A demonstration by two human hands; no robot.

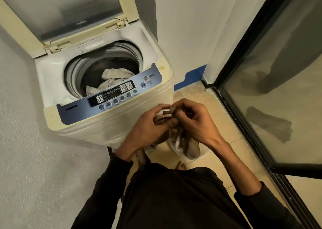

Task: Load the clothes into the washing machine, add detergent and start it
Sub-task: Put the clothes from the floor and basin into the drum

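The washing machine fills the upper left, a top-loader with yellowed cream sides and its lid tipped up and back; the lid's far end is cut off by the top of the frame. A blue control panel curves along the machine's near edge, its button labels too small to read apart from the start and power keys at the right end. Inside the drum lie pale clothes, bunched toward the near side, and the panel hides their lower part. To the right stands a dark-framed glass door, cut off by the right edge, its pane showing only dim reflections. The tiled floor runs between door and machine.

Just off the machine's near right corner, the person's two hands meet over a brownish garment. The left hand has its fingers curled round the cloth, bunching it. The right hand pinches an upper edge of the same cloth between thumb and fingertips. What kind of garment it is cannot be told; its hanging part shows a white patch and partly hides something pale on the floor below. Dark sleeves cover both forearms.
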